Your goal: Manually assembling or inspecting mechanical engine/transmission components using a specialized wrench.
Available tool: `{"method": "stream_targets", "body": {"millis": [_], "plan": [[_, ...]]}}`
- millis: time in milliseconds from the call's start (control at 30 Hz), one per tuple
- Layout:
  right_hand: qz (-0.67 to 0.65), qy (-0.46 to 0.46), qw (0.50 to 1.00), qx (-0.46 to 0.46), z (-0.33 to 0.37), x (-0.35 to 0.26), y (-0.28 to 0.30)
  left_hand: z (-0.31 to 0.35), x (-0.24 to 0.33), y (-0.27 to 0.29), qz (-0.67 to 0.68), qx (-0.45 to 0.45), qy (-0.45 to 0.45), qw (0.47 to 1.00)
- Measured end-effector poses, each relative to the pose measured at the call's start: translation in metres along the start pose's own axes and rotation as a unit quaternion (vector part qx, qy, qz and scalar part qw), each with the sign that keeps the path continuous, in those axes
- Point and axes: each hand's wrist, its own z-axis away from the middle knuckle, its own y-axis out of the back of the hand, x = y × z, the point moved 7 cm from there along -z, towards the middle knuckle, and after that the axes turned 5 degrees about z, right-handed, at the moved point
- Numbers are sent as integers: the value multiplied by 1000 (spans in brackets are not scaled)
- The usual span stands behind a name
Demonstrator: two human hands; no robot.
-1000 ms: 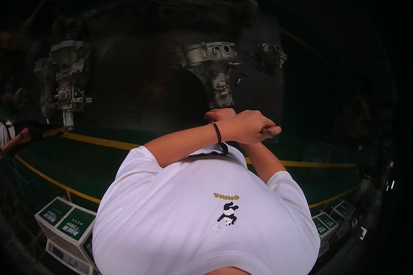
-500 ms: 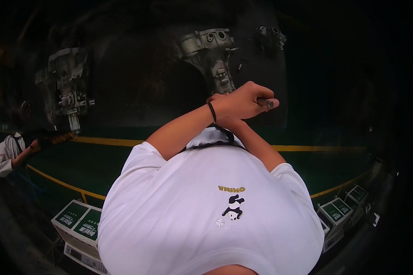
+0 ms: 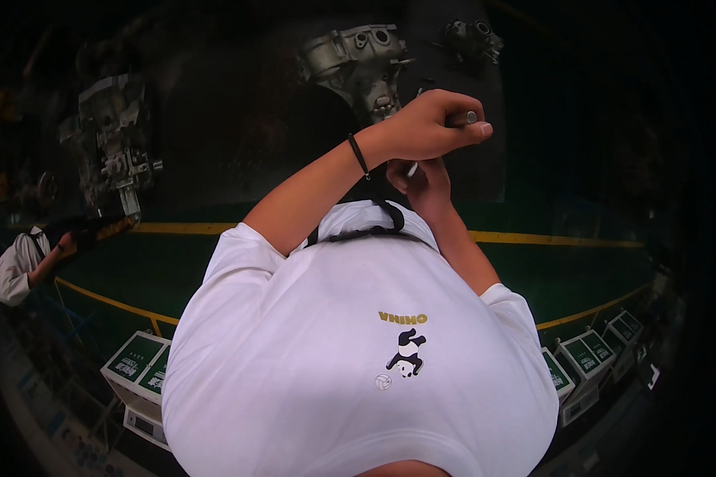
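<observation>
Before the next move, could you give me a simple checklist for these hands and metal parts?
1. Left hand gripping the metal rod: ok, closed around it.
2. Right hand gripping the bright metal piece: cannot tell, the hold is partly hidden.
3. Hands uncrossed: not ok, the left reaches across to the right one's far side.
4. Large metal housing fully visible: not ok, the left arm hides its near end.
5. Other person clear of these hands: ok, off to the left.

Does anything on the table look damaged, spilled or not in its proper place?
Nothing looks clearly spilled or damaged, though the table is dark. Slightly odd: small loose pieces lie beside the metal casing, perhaps detached parts. They lie near the left hand, which holds a metal rod.
</observation>
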Motion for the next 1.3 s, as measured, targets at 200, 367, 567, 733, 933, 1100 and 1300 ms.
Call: {"method": "stream_targets", "body": {"millis": [200,367,567,733,933,1100,1300], "plan": [[-81,2,990,-112,0,25,18,11,11,-37,-88,-99,-5,991],[237,32,966,-100,16,40,32,16,-2,-47,-70,-168,31,983],[313,6,925,-217,16,45,17,20,-2,-50,-9,-127,34,991],[372,192,897,-140,-38,24,-24,30,1,-80,-180,-165,20,970],[373,230,899,30,-79,3,-6,33,6,-64,-179,-76,-45,980],[321,206,922,59,-84,2,23,43,4,-67,-175,-76,-95,977],[286,179,938,75,-79,3,47,59,5,-55,-80,-24,-192,978]]}}
